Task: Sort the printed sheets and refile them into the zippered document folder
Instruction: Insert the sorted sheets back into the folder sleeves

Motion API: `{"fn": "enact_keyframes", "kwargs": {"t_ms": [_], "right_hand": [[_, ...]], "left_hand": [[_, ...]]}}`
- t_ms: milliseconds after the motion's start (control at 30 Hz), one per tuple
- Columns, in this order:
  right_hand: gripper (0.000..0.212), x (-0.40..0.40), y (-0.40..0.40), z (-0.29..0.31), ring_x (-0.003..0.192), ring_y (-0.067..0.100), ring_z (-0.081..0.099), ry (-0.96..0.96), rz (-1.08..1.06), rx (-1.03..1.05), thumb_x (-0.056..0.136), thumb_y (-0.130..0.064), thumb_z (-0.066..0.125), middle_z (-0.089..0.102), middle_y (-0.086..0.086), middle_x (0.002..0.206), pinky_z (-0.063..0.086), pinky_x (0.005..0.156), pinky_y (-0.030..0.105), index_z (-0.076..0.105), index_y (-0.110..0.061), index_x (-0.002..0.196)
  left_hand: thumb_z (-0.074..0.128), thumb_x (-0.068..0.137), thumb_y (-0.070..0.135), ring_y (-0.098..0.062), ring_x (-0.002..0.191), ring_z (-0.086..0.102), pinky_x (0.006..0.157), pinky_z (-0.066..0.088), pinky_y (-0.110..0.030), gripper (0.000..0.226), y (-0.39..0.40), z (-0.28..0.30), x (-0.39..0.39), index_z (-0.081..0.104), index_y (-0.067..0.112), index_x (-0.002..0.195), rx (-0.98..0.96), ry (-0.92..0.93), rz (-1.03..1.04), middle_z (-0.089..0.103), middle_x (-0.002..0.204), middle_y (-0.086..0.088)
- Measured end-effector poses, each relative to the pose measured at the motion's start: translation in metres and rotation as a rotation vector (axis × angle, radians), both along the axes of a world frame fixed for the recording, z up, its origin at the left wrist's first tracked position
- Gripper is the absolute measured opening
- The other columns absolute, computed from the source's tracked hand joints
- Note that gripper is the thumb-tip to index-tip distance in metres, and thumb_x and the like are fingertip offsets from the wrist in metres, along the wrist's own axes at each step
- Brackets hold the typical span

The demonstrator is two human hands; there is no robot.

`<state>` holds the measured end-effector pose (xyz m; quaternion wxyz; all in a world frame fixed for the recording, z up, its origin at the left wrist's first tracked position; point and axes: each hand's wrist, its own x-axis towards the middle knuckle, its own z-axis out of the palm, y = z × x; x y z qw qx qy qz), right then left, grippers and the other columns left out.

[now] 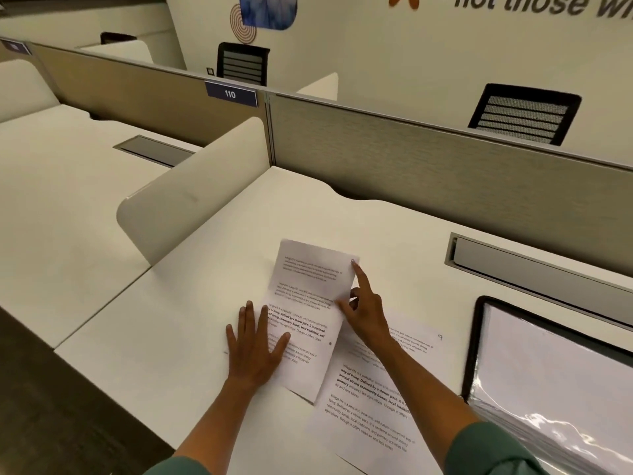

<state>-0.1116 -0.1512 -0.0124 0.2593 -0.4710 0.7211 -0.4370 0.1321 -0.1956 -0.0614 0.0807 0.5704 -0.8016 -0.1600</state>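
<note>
A small pile of printed sheets (310, 303) lies tilted on the white desk (164, 320). My left hand (255, 344) rests flat with spread fingers on the pile's lower left part. My right hand (364, 310) touches the pile's right edge, its index finger stretched to the top right corner. A second printed sheet (373, 406), marked 9 at its corner, lies to the right, partly under my right forearm. The zippered document folder (555, 371) lies open at the far right, black-rimmed, showing shiny clear plastic sleeves.
A grey cable tray lid (534, 265) is set into the desk behind the folder. A rounded white divider (191, 197) stands at the left, fabric partition panels (428, 166) run along the back, and black chairs (524, 114) sit beyond.
</note>
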Motion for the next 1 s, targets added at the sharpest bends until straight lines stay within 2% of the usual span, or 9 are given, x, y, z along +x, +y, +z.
{"fn": "enact_keyframes", "kwargs": {"t_ms": [167,233,300,333,500,633,767,867,1000], "right_hand": [[0.099,-0.013,0.015,0.021,0.078,0.015,0.069,-0.243,-0.218,-0.111,0.082,-0.014,0.079,0.069,0.000,0.093,0.062,0.068,0.032,0.016,-0.035,0.155],[0.099,-0.020,0.026,0.029,0.083,0.016,0.070,-0.276,-0.277,-0.136,0.082,-0.012,0.078,0.069,0.004,0.100,0.062,0.071,0.033,0.015,-0.033,0.155],[0.099,-0.030,0.039,0.032,0.087,0.019,0.070,-0.312,-0.332,-0.157,0.083,-0.013,0.078,0.068,0.006,0.107,0.062,0.073,0.036,0.014,-0.035,0.155],[0.099,-0.034,0.046,0.032,0.089,0.019,0.071,-0.333,-0.363,-0.166,0.083,-0.014,0.078,0.068,0.007,0.109,0.062,0.073,0.037,0.013,-0.036,0.155],[0.100,-0.068,0.089,0.035,0.093,0.018,0.070,-0.437,-0.547,-0.209,0.082,-0.010,0.079,0.069,0.011,0.112,0.062,0.072,0.037,0.017,-0.039,0.154],[0.100,-0.096,0.127,0.030,0.097,0.018,0.069,-0.482,-0.677,-0.247,0.080,-0.007,0.079,0.067,0.011,0.118,0.062,0.071,0.033,0.019,-0.040,0.153],[0.099,-0.121,0.165,0.022,0.091,0.018,0.071,-0.496,-0.786,-0.261,0.078,-0.010,0.082,0.071,0.009,0.104,0.060,0.083,0.046,0.023,-0.044,0.150],[0.099,-0.137,0.194,0.018,0.086,0.015,0.071,-0.518,-0.840,-0.269,0.077,-0.009,0.083,0.071,0.006,0.094,0.059,0.084,0.048,0.025,-0.044,0.149],[0.098,-0.164,0.236,0.018,0.090,0.017,0.072,-0.558,-0.850,-0.300,0.078,-0.006,0.081,0.071,0.005,0.099,0.060,0.082,0.048,0.025,-0.042,0.150]], "left_hand": [[0.035,0.090,0.070,-0.024,0.153,-0.001,0.119,-0.007,-0.043,0.086,-0.007,0.013,-0.017,0.013,0.020,0.157,0.064,0.224,0.069,0.004,0.165,-0.007],[0.048,0.093,0.059,-0.030,0.150,0.017,0.122,0.011,-0.048,0.077,-0.006,0.022,-0.031,0.022,0.019,0.153,0.116,0.425,0.159,0.024,0.160,-0.009],[0.056,0.091,0.053,-0.035,0.136,0.040,0.111,0.038,-0.053,0.075,-0.002,0.033,-0.047,0.028,0.017,0.149,0.163,0.612,0.264,0.041,0.148,-0.012],[0.061,0.091,0.048,-0.036,0.132,0.046,0.106,0.043,-0.052,0.075,0.001,0.038,-0.054,0.029,0.014,0.150,0.181,0.677,0.315,0.044,0.145,-0.014],[0.072,0.089,0.030,-0.035,0.130,0.050,0.106,0.042,-0.042,0.081,0.022,0.049,-0.092,0.026,0.010,0.152,0.296,0.902,0.466,0.047,0.144,-0.019],[0.080,0.080,0.034,-0.027,0.109,0.064,0.101,0.050,-0.043,0.083,0.041,0.040,-0.120,0.036,0.014,0.148,0.521,1.097,0.540,0.067,0.115,-0.008],[0.075,0.085,0.006,-0.028,0.092,0.071,0.081,0.060,-0.037,0.051,0.071,0.045,-0.153,0.055,0.003,0.132,0.739,1.290,0.484,0.070,0.106,-0.019],[0.071,0.085,-0.003,-0.029,0.092,0.070,0.074,0.061,-0.031,0.027,0.096,0.049,-0.175,0.065,-0.001,0.111,0.801,1.305,0.395,0.071,0.104,-0.019],[0.070,0.083,-0.007,-0.031,0.090,0.070,0.069,0.062,-0.030,0.019,0.132,0.055,-0.204,0.066,-0.006,0.102,0.833,1.276,0.335,0.071,0.102,-0.019]]}}
